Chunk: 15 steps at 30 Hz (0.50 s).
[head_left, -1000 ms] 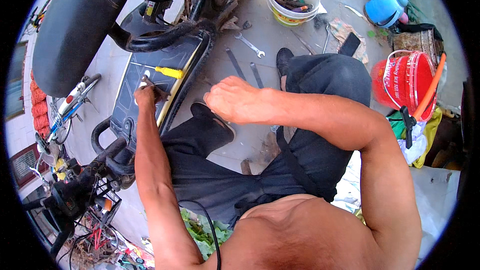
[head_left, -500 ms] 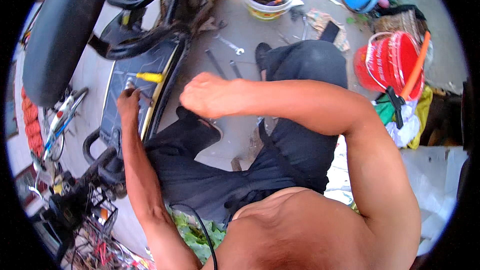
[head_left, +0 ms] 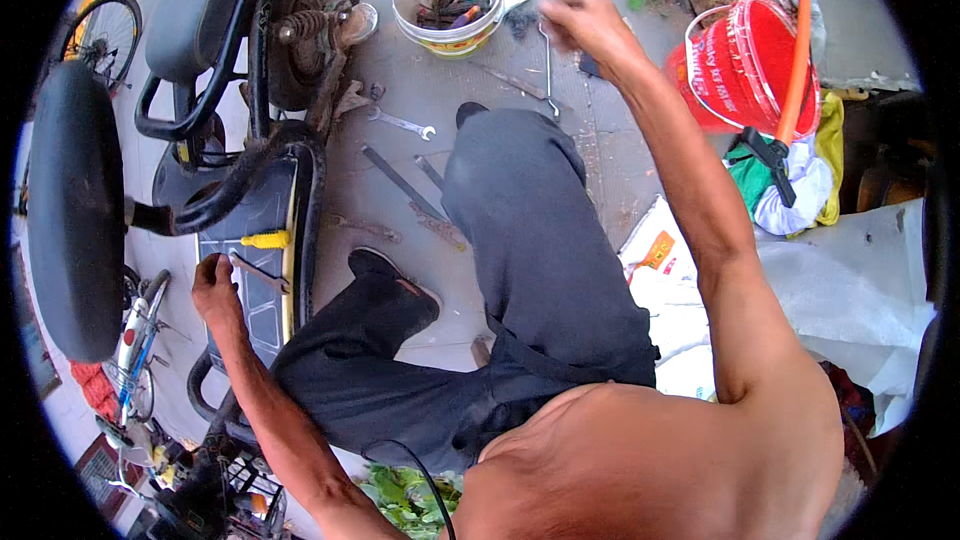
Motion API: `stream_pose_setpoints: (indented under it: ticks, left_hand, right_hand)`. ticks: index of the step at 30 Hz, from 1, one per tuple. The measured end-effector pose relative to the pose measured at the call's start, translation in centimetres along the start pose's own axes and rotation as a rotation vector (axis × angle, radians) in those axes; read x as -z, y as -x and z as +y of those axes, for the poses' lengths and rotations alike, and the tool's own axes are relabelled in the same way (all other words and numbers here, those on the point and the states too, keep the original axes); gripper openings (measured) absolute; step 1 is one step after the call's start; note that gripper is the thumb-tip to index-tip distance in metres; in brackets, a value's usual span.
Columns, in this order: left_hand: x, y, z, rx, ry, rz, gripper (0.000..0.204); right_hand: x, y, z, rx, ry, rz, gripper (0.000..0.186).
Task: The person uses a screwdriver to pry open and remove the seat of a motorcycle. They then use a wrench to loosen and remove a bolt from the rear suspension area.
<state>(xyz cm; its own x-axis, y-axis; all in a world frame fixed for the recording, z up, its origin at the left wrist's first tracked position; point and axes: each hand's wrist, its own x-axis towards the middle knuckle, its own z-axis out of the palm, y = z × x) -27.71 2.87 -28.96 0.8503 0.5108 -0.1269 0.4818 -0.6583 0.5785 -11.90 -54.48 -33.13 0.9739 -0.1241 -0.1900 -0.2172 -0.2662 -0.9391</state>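
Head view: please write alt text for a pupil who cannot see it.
The person's right hand is at one end of a thin metal rod; the left hand is by a metal tool at a scooter footboard. Nearby are a wrench and a tool bucket.

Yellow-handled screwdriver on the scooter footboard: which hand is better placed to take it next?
Probably the left hand: it is at the footboard, close to the yellow-handled screwdriver. The right hand is much farther off, out beyond the white bucket.
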Motion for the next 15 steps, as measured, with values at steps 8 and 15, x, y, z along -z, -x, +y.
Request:
stream_pose_setpoints:
  ticks: [8,15]
  left_hand:
    - [-5.6,1.2,8.0,-0.353,-0.12,0.106,0.018]
    - [-10.8,-2.8,16.5,-0.632,-0.405,0.127,0.037]
  right_hand:
    - [1.5,1.3,20.6,-0.63,0.059,-0.001,0.021]
    - [-1.1,0.0,26.8,-0.667,0.124,-0.135,0.025]
